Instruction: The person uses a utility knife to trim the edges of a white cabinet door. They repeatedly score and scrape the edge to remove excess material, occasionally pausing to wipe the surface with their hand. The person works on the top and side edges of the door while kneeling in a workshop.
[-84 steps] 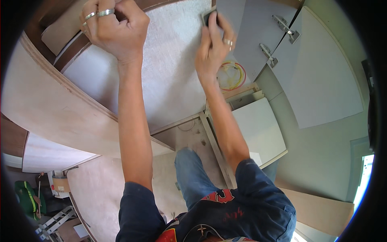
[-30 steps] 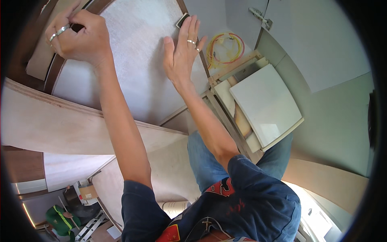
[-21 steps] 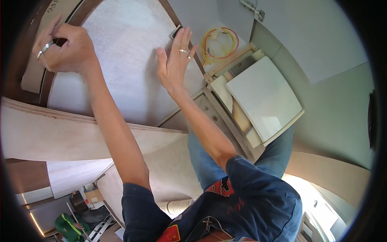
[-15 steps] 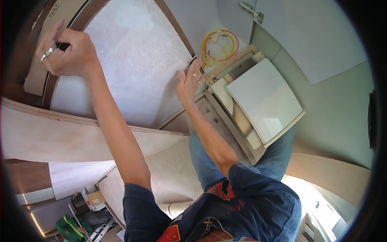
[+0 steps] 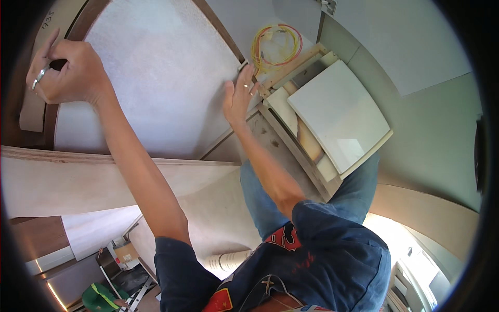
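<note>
White panel: This large surface (image 5: 161,67) fills the upper middle, and a brown border (image 5: 221,28) closes its right edge. The step in hand seems to be work along this edge, near its lower end.

Curved plywood board: It (image 5: 78,184) runs along the lower edge of the white panel, and the left arm crosses over it.

Stack of boards: It (image 5: 340,114) has a white top and stands to the right of the white panel, well apart from the left hand.

Left hand: It (image 5: 73,73) is curled over the left edge of the white panel, thumb and fingers making a ring. I cannot tell if something is held inside.

Cable coil: Yellow and red, it (image 5: 257,49) lies just beyond the brown border, near the upper corner of the stack of boards.

Right hand: It (image 5: 239,99) is a little blurred. The fingers are straight and the thumb stands apart, so the grip looks more like pressing than pinching.

Small block: It (image 5: 243,65) is at the right fingertips, where the white panel meets the brown border; most of it is hidden. In my judgement, the next move calls for even pressure and care at the corner.
</note>
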{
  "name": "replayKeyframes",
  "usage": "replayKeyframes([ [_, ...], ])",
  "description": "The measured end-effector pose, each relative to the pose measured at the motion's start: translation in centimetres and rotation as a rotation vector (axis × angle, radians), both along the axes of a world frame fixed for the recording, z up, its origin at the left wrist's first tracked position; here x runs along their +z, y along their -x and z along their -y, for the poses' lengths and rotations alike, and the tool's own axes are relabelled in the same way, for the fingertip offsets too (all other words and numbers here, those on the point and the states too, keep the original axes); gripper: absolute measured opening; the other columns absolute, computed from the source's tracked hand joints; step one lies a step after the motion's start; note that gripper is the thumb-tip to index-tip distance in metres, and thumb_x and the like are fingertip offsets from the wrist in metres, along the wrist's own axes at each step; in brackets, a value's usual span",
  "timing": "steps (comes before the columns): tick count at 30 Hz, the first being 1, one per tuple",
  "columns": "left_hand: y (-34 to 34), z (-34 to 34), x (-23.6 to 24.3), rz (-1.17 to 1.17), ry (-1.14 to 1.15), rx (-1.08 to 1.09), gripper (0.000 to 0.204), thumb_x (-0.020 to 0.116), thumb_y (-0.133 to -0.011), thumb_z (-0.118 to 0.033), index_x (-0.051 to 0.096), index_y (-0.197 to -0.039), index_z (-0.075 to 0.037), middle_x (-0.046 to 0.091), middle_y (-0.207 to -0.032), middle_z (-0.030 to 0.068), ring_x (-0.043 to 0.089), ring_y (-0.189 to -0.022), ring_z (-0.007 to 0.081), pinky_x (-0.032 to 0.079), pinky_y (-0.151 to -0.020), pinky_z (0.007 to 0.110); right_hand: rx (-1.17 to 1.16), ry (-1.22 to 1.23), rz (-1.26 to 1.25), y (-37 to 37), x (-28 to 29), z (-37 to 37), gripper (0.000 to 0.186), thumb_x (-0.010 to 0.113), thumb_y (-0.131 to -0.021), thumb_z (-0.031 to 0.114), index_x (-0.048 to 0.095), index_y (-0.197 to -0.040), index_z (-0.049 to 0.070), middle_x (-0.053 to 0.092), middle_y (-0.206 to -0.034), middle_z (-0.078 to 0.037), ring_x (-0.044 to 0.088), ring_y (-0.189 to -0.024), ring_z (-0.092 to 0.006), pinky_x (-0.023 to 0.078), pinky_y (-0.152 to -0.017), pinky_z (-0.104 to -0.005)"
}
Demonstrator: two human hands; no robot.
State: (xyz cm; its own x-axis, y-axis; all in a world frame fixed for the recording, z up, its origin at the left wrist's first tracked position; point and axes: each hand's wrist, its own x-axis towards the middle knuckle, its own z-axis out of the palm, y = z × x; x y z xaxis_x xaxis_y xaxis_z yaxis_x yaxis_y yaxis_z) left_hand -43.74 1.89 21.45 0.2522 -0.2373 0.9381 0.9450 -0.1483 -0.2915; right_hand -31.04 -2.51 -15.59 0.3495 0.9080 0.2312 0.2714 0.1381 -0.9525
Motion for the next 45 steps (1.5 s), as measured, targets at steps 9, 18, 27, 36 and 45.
replayKeyframes([
  [9,1.2,-0.6,0.5,-0.088,-0.012,0.06,0.028,0.054,-0.075,0.002,0.076,-0.067,-0.012,0.064,-0.071,-0.0012,0.056,-0.068,0.0163,0.046,-0.062,0.032,-0.116,0.211,0.073,0.0,-7.2,2.0,0.062,0.048,-0.102,0.031,0.033,-0.151,-0.004,0.029,-0.158,-0.025,0.026,-0.148,-0.0368,0.014,-0.118,-0.0592],
  [18,1.2,-0.5,0.6,-0.078,0.013,0.074,0.028,0.053,-0.076,0.001,0.075,-0.063,-0.011,0.065,-0.063,-0.0002,0.056,-0.065,0.0163,0.044,-0.057,0.032,-0.25,0.108,-0.032,-1.1,-9.4,-0.3,0.051,0.057,-0.094,0.005,0.046,-0.143,-0.002,0.052,-0.136,-0.028,0.048,-0.128,-0.0427,0.039,-0.106,-0.0472],
  [27,1.9,-0.8,0.2,-0.127,-0.023,0.119,0.031,0.05,-0.081,0.002,0.076,-0.066,-0.005,0.071,-0.065,0.0015,0.057,-0.061,0.0133,0.045,-0.054,0.029,-0.225,0.063,-0.201,1.4,-7.2,-0.3,0.056,0.048,-0.095,0.006,0.036,-0.148,-0.007,0.039,-0.152,-0.028,0.034,-0.143,-0.0419,0.025,-0.12,-0.0435],
  [36,0.6,-0.2,-0.1,-0.055,0.019,0.044,0.03,0.05,-0.081,0.001,0.076,-0.067,-0.003,0.071,-0.069,0.0064,0.059,-0.06,0.0153,0.047,-0.054,0.032,-0.119,-0.014,-0.28,0.5,-6.7,-0.1,0.06,0.045,-0.099,0.014,0.028,-0.152,-0.007,0.029,-0.159,-0.025,0.026,-0.149,-0.0382,0.018,-0.122,-0.0424],
  [45,0.7,-0.4,0.4,-0.105,-0.003,0.032,0.028,0.051,-0.08,0.002,0.077,-0.069,-0.003,0.069,-0.07,0.0078,0.059,-0.058,0.0155,0.047,-0.053,0.03,-0.123,0.123,-0.379,0.9,-7.6,0.8,0.061,0.044,-0.103,0.021,0.024,-0.154,-0.007,0.023,-0.162,-0.025,0.022,-0.151,-0.0354,0.016,-0.122,-0.0436],
])
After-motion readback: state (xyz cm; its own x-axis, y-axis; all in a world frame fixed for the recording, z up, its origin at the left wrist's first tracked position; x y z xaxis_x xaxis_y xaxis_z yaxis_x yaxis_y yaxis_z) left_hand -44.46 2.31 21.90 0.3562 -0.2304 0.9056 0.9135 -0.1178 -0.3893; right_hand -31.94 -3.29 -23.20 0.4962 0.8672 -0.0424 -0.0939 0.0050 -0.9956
